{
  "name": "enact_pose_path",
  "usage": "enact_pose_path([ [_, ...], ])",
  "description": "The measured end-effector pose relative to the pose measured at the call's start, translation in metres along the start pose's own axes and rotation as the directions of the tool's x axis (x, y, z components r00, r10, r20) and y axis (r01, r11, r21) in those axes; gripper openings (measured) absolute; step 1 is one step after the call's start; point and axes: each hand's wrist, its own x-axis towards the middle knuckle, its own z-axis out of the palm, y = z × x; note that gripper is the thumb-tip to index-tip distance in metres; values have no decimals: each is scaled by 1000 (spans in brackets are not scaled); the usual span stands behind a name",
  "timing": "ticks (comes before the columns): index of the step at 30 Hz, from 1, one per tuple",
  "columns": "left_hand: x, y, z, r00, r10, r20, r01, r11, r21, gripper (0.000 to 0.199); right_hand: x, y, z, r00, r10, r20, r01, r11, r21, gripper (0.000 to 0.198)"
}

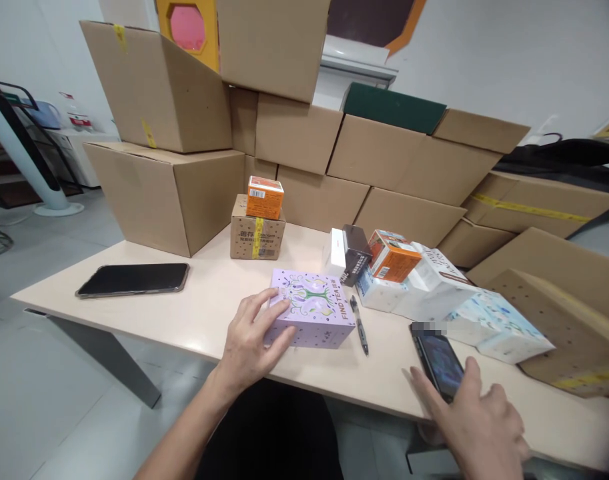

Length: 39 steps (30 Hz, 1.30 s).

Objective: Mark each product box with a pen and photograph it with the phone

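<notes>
A purple tea box [309, 300] with a printed leafy design and the words "FIND TEA" lies near the table's front edge. My left hand [254, 333] rests on its left end with fingers spread, the thumb by the front face. At the right, my right hand [479, 413] hovers around the near end of a black smartphone [440, 363] with a lit screen. Its thumb and index finger are apart, one on each side of the phone, with small gaps showing. A pen [359, 327] lies between the tea box and this phone.
Another phone [134, 279] lies at the left on the table [214, 293]. A small carton [257, 237] carries an orange box [265, 198]. Several small boxes stand behind the pen, including a dark brown box [357, 253] and an orange box [394, 257]. Large cardboard boxes [209, 193] wall the back.
</notes>
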Motion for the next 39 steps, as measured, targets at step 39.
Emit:
enact_pose_path([
  [39, -35, 36, 24, 922, -222, 318, 366, 769, -524, 59, -94, -138, -15, 797, -282, -534, 575, 624, 529, 78],
])
